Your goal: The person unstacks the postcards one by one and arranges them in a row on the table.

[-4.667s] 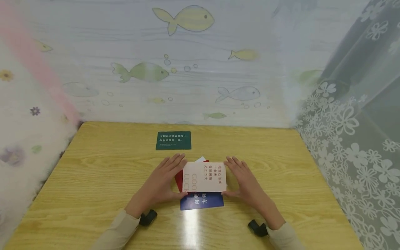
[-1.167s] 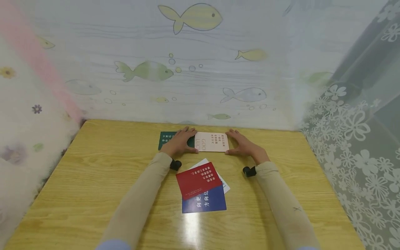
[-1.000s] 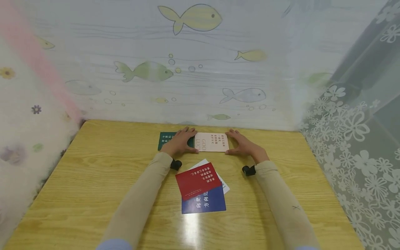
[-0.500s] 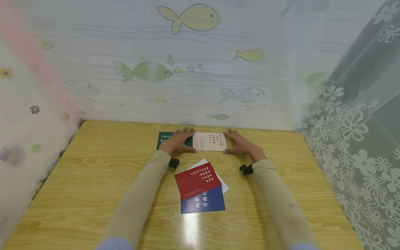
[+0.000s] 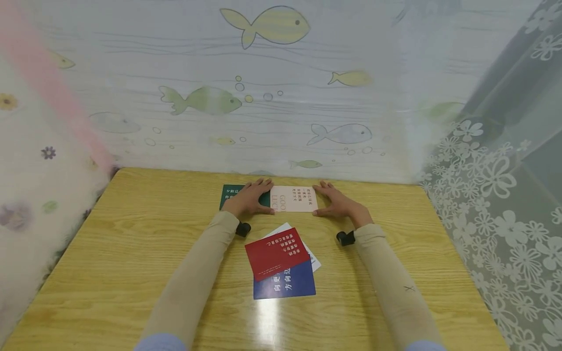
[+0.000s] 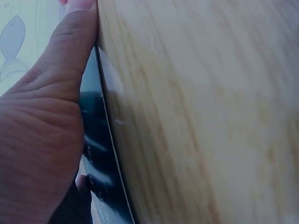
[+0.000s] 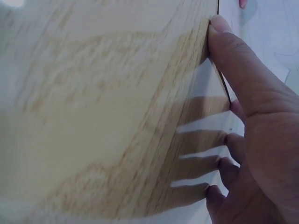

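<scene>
A pale pink card (image 5: 295,199) with "GOO… LUC…" lettering lies flat near the back of the table. My left hand (image 5: 251,197) holds its left end, thumb at the near edge and fingers at the far edge. At the right end, my right hand (image 5: 340,202) grips the corners in the same way. A dark green card (image 5: 231,190) lies just left of the pink one, partly hidden under my left hand. In the left wrist view the green card's edge (image 6: 105,154) runs beside my thumb. The right wrist view shows my right hand (image 7: 261,135) at the table surface.
Nearer me is an overlapping pile: a red card (image 5: 277,253) on top, a white card (image 5: 315,265) and a blue card (image 5: 285,287) beneath. Fish-patterned cloth (image 5: 210,146) hangs behind the wooden table (image 5: 131,243); lace curtain (image 5: 500,214) borders the right.
Both hands have carried the pink card from the pile to the back, beside the green card, baring the red card. In the last second it has shifted slightly left.
</scene>
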Action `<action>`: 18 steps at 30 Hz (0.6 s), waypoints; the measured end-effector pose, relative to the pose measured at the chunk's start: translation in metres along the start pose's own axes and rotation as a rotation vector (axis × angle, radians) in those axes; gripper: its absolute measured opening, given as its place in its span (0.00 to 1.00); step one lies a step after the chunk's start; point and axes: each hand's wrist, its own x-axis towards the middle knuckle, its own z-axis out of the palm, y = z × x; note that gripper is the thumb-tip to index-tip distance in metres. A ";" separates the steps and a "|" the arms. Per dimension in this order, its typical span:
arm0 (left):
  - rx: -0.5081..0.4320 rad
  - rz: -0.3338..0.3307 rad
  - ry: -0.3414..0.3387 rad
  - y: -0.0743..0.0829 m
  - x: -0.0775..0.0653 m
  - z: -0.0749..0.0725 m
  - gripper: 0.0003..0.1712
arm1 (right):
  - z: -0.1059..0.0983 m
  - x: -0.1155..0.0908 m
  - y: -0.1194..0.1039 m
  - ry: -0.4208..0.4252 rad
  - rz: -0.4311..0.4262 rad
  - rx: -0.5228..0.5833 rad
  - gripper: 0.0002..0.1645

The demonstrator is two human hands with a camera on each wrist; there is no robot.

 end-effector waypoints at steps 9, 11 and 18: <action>0.033 -0.001 0.022 0.001 0.000 0.003 0.55 | 0.002 -0.002 0.000 0.017 -0.005 0.002 0.54; 0.063 -0.001 0.030 0.002 -0.001 0.003 0.55 | 0.002 -0.002 -0.001 0.022 -0.010 0.001 0.54; 0.149 0.005 0.055 0.013 -0.004 0.000 0.55 | 0.000 -0.004 -0.006 0.038 -0.028 -0.092 0.54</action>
